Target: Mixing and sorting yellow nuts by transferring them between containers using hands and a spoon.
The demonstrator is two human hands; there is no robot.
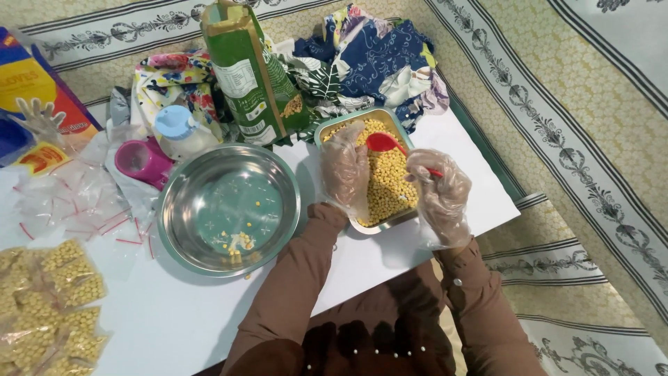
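White counter (390,257) stands over a patterned cream floor covering, with a heap of flowered cloths (362,56) at its far edge. On it sits a rectangular metal tray (355,120) filled with small round yellow pellets (386,184). A red spoon (385,144) hovers over the tray's far end, its bowl facing up. The right hand (440,195), in a loose clear plastic glove, has its grip closed around the spoon's handle, wrist bent inward above the tray's right edge. The left hand (344,170), gloved the same way, lies over the tray's left rim with fingers loosely curled, holding nothing that shows. Just left sits a round steel bowl (229,209) with a few yellow bits, and a green bag (254,76) stands behind it.
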